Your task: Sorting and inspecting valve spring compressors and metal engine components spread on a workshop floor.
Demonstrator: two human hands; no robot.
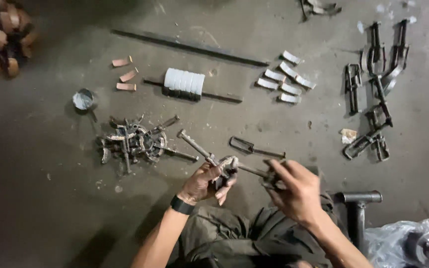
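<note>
My left hand grips a greasy metal rod assembly near its middle, where a small grimy ring-shaped part sits on it. The rod's far end points up and left over the floor. My right hand holds the other end of the assembly, fingers closed around a dark metal piece. Both hands hover just above my knees. I wear a black wristband on the left wrist.
On the concrete floor lie a heap of dirty metal parts, a loop-ended rod, a row of white curved shells on a bar, loose white shells, black linkages, a small tin, and a plastic bag.
</note>
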